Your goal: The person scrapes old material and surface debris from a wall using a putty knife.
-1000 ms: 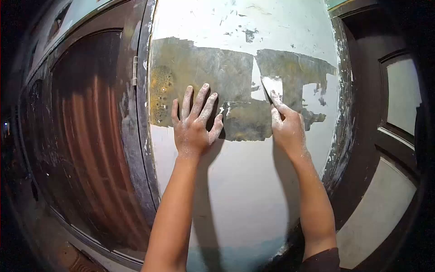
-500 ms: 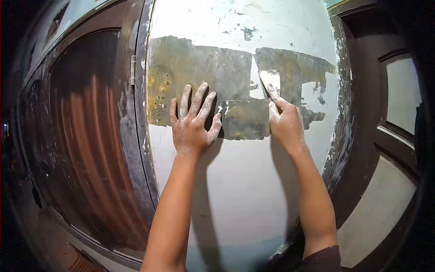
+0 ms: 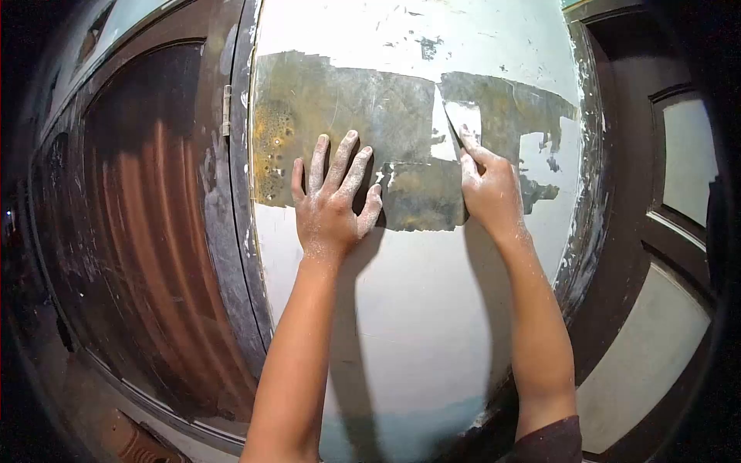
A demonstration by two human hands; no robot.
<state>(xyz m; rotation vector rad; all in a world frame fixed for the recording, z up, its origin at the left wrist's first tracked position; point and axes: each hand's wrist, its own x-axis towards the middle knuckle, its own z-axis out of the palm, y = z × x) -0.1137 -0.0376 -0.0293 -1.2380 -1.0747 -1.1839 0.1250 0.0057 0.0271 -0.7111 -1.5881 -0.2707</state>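
Note:
My left hand (image 3: 330, 208) lies spread on the wall panel, its fingertips on the bare grey-brown patch (image 3: 421, 197). White dust coats its fingers. To the right, my right hand (image 3: 492, 189) is closed round a scraper (image 3: 469, 114), index finger stretched along the blade. The blade catches the light and rests against the patch, next to a narrow strip of white paint (image 3: 441, 131). My right hand covers the handle. White paint surrounds the patch above and below, with ragged edges.
On the left stands a dark door with a reddish-brown curtain (image 3: 158, 255) behind its pane and a hinge (image 3: 226, 109) by the frame. A dark door with pale panels (image 3: 687, 162) is on the right. Paint-flecked frames (image 3: 590, 185) border the panel.
My right hand and the scraper have slid a little upward along the patch. My left hand stays in place on the wall. The whole view has shifted slightly.

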